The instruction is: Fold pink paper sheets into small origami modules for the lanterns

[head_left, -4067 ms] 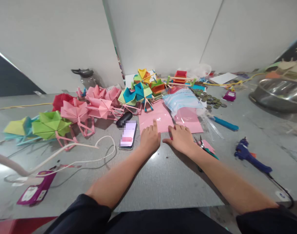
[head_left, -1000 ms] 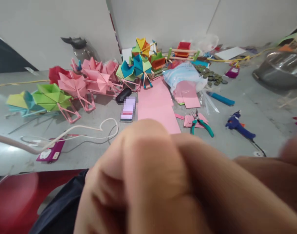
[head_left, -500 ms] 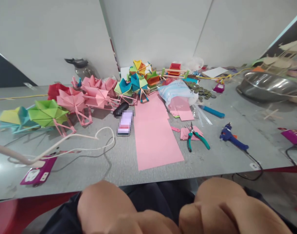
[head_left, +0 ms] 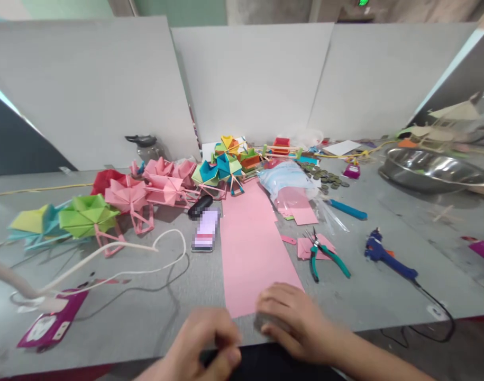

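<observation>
My left hand [head_left: 206, 344] is at the table's near edge, fingers curled and blurred; whether it holds anything cannot be made out. Just right of it, my right hand [head_left: 291, 320] curls over the near end of a long pink paper sheet [head_left: 253, 248]. Something dark and greyish shows under its fingers, too blurred to name. Beyond the right hand, green-handled pliers [head_left: 316, 248] lie open on small pink paper pieces [head_left: 303, 248]. A phone [head_left: 207, 227] lies left of the sheet.
Folded paper models [head_left: 126, 196] stand at the back left. A plastic bag [head_left: 287, 180], coins [head_left: 325, 174] and a metal bowl [head_left: 428, 172] sit farther back. At the right is a blue glue gun [head_left: 386, 256]; a white cable [head_left: 182, 248] loops at the left.
Both my hands have come up from my lap to the table's near edge. The camera view has tilted upward, showing more of the wall.
</observation>
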`<move>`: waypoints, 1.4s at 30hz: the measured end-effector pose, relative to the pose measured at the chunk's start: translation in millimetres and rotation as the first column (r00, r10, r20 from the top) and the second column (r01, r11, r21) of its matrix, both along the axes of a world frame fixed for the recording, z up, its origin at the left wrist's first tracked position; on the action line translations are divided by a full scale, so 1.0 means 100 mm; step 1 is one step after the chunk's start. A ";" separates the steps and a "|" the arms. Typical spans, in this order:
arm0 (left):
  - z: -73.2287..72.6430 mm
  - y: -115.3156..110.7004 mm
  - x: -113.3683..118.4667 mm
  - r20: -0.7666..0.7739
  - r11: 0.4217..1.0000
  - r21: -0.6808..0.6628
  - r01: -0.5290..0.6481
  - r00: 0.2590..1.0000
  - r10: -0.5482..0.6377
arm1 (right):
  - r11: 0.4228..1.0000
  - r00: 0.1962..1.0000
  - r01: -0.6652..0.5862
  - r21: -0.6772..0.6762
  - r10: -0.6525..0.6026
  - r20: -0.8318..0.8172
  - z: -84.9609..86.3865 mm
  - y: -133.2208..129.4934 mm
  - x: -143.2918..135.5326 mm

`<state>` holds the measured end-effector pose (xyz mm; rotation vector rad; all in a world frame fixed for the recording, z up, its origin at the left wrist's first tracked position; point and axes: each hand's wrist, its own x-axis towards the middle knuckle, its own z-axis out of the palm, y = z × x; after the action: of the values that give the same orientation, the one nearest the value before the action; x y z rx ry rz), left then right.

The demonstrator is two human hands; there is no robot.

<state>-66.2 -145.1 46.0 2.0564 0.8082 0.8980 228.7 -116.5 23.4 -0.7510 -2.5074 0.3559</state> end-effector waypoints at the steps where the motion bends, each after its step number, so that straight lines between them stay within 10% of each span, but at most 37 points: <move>1: -0.01 0.13 -0.01 -0.079 0.997 0.054 -0.045 0.996 0.050 | 0.999 0.999 0.022 -0.024 -0.021 0.027 -0.04 0.04 -0.01; 5: -0.14 0.43 -0.07 -0.297 0.933 0.335 -0.130 0.925 0.235 | 0.995 0.988 0.050 0.081 -0.062 0.143 -0.34 -0.03 -0.09; 10: -0.31 0.36 -0.06 -0.257 0.866 0.398 -0.304 0.869 0.424 | 0.950 0.989 0.129 0.285 -0.102 -0.108 -0.51 -0.27 -0.15; 19: 0.05 0.52 -0.08 -0.129 0.905 0.325 -0.274 0.935 0.330 | 0.993 0.849 0.114 -0.020 -0.108 -0.517 0.71 -0.12 0.68; 22: 0.17 0.86 -0.07 0.090 0.918 0.175 -0.356 0.934 0.345 | 0.922 0.558 0.345 -0.175 -0.351 -0.752 0.78 0.20 0.87; 25: 0.22 1.19 -0.01 0.319 0.933 -0.277 -0.229 0.894 0.314 | 0.782 0.321 0.390 -0.485 -0.610 -0.725 0.65 0.64 0.87; 28: 0.19 1.40 0.00 0.310 0.786 -0.608 -0.110 0.879 0.363 | 0.625 0.429 0.466 -0.626 -0.779 -0.458 0.44 1.01 0.79; 33: 0.02 1.53 -0.17 0.078 0.745 -0.601 -0.290 0.906 0.415 | 0.636 0.581 0.643 -0.427 -0.768 -0.270 0.10 1.14 0.69; 38: -0.05 1.48 -0.19 -0.335 0.845 -0.029 -0.534 0.802 0.495 | 0.824 0.822 0.552 -0.131 -0.563 -0.081 0.01 1.09 0.51; 42: 0.02 1.31 0.03 -0.459 0.818 0.442 -0.369 0.690 0.559 | 0.889 0.928 0.348 0.297 -0.371 0.023 0.04 1.08 0.37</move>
<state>-63.2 -14.0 47.5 2.5025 1.6874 0.6881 265.3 -8.9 27.1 -1.0974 -2.3492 -0.1723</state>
